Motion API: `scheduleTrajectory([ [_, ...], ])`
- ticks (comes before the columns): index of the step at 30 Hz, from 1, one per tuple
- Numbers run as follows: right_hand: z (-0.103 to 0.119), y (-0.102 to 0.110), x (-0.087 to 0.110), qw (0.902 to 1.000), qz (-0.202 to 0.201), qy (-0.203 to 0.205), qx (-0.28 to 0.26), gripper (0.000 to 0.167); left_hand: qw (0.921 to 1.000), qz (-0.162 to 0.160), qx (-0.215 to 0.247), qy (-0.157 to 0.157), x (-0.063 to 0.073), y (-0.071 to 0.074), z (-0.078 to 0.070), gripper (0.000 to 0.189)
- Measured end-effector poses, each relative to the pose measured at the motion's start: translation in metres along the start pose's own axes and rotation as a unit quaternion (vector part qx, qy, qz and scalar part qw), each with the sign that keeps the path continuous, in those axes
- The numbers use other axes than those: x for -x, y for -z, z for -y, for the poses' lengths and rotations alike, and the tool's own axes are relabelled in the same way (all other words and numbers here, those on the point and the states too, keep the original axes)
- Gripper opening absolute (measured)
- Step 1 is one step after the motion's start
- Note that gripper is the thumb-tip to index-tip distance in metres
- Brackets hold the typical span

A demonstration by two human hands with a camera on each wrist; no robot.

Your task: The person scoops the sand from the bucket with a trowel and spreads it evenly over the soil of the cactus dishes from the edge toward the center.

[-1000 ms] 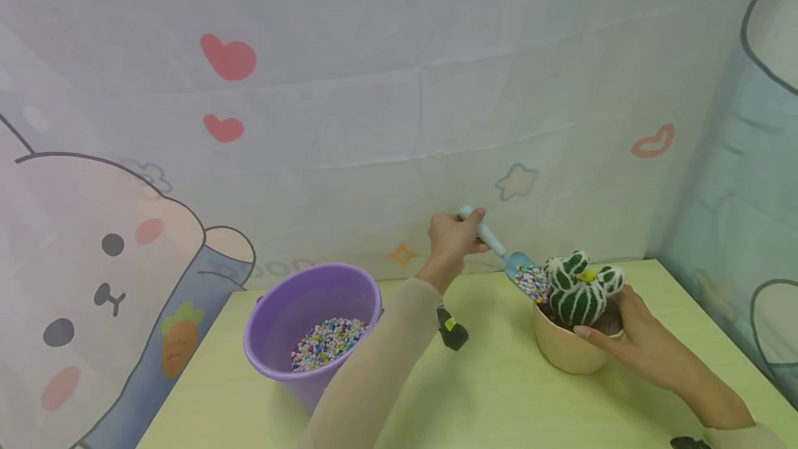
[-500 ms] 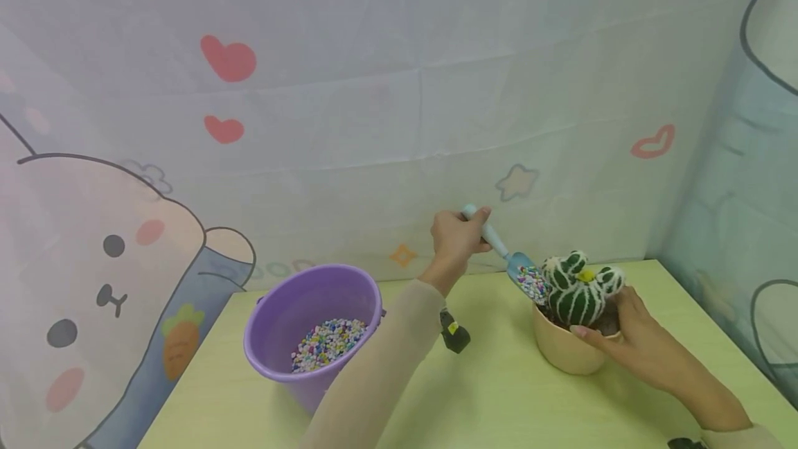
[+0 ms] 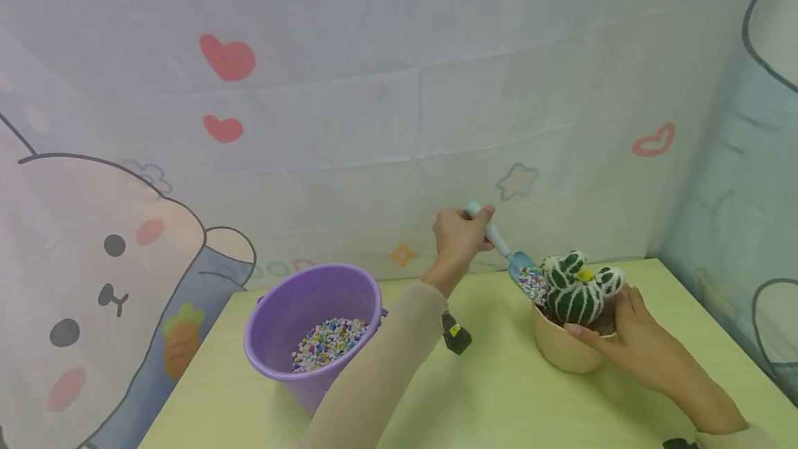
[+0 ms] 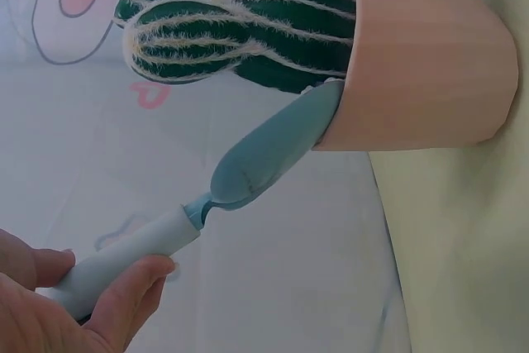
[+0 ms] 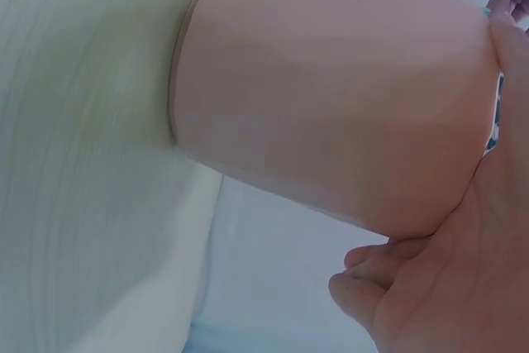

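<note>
My left hand (image 3: 460, 231) grips the pale handle of a small blue garden trowel (image 4: 277, 150), its blade slanting down to the pot's rim. Colourful pebbles (image 3: 533, 285) lie on the blade, against a potted cactus (image 3: 576, 300) with white fuzzy ribs and a yellow spot on top. The peach flower pot (image 5: 331, 97) stands upright on the table. On its right side my right hand (image 3: 645, 341) holds the rim, thumb at the front and fingers behind. Dark soil shows partly inside the pot; the right fingertips are mostly hidden in the head view.
A purple bucket (image 3: 264, 338) part-filled with colourful pebbles stands on the left of the light table (image 3: 492, 393), partly behind the left sleeve. A printed cloth (image 3: 349, 130) hangs close behind the table's back edge. Black wrist gear (image 3: 457, 335) sits under the left sleeve.
The left hand has shifted slightly right, and the trowel handle now stands a little steeper. My right hand has moved slightly left with the pot. Pebbles still lie on the blade.
</note>
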State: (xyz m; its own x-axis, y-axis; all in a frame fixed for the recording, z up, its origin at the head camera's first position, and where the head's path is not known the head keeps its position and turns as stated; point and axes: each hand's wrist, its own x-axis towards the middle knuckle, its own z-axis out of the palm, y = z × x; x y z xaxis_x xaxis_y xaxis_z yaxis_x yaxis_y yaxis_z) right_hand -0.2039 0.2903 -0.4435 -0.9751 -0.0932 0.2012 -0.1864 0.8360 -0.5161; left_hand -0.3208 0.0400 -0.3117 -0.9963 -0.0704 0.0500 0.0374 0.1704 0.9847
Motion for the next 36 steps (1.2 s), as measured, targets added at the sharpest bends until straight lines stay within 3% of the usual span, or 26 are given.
scheduleTrajectory([
  [5,0.003,-0.001,0.001,0.9999,-0.004,-0.005,0.011,0.110,0.9999,-0.001,-0.003,-0.014,0.004,0.000,-0.001,0.033],
  [12,0.004,-0.004,0.000,0.9996,-0.011,-0.010,0.025,0.109,0.9992,-0.005,-0.016,-0.035,0.003,-0.002,0.002,0.033],
  [26,0.015,-0.010,0.002,0.9965,-0.061,-0.010,0.057,0.106,0.9974,-0.012,-0.039,-0.059,0.007,-0.002,0.001,0.034],
  [36,0.024,-0.011,0.004,0.9952,-0.063,-0.027,0.070,0.117,0.9955,-0.013,-0.043,-0.084,0.012,0.000,0.000,0.033],
])
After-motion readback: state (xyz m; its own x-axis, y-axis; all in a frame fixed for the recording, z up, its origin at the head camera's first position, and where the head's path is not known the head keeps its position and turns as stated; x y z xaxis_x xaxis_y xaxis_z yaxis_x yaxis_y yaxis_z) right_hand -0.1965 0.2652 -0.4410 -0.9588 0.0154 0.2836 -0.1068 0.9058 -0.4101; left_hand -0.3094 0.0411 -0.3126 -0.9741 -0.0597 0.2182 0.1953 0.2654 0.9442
